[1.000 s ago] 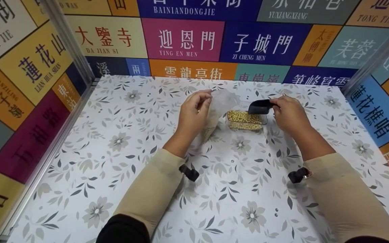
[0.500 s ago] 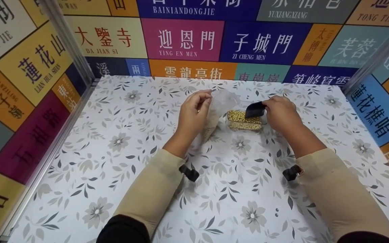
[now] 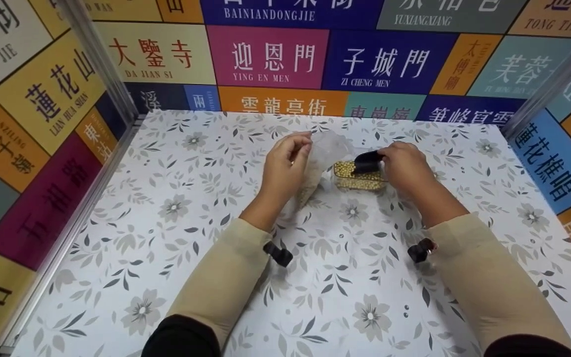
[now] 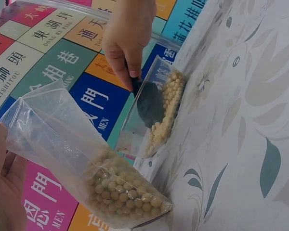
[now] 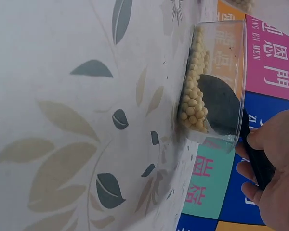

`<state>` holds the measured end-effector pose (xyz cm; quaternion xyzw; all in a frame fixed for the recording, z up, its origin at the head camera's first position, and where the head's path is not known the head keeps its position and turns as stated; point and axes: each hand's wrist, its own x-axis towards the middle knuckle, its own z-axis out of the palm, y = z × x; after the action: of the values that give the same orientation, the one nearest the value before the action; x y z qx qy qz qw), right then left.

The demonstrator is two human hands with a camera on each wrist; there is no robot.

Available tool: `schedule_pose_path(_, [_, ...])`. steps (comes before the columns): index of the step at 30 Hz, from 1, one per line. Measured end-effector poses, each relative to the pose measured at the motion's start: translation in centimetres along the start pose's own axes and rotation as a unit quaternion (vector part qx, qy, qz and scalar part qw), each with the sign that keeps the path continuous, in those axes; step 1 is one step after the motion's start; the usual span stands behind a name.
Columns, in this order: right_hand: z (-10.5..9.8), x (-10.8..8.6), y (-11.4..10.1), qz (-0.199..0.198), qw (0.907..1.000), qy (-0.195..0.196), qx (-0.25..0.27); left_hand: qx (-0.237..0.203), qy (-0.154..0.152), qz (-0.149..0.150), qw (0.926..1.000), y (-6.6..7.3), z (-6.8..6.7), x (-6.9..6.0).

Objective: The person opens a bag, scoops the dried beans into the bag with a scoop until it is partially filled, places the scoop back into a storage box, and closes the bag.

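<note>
A clear plastic box (image 3: 360, 184) holds a layer of round yellow beans, likely soybeans (image 5: 194, 103). My right hand (image 3: 404, 166) grips the handle of a black scoop (image 3: 367, 162), whose blade dips inside the box among the beans (image 4: 169, 96). My left hand (image 3: 285, 161) pinches the top of a clear plastic bag (image 4: 62, 130) to the left of the box. More beans (image 4: 123, 190) fill the bag's lower part, which stands on the table. The bag's mouth gapes towards the box in the left wrist view.
A white tablecloth (image 3: 176, 277) with grey flowers and leaves covers the table. Printed panels (image 3: 270, 59) with place names rise along the back and both sides. A metal post (image 3: 112, 74) stands at the back left corner.
My right hand has moved left and lowered the scoop from above the box's right end down into the beans. The left hand and the bag have stayed in place.
</note>
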<state>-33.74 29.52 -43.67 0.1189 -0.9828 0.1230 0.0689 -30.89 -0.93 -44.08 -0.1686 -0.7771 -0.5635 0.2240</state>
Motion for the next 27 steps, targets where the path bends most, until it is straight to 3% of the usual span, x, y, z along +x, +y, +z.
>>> schedule_pose_path(7, [1.4,0.7,0.0,-0.006,0.9989,-0.014,0.044,-0.014,0.006,-0.001,0.9999,0.1,0.0,0.0])
schedule_pose_path(15, [2.9,0.9,-0.1,0.028,0.9919,-0.04,0.118,-0.022,0.007,0.0,0.9997,0.0,0.1,0.0])
schedule_pose_path(27, [3.6,0.7,0.3,0.045,0.9793,-0.012,0.197,-0.005,0.005,0.007,1.0,0.0,0.0,0.0])
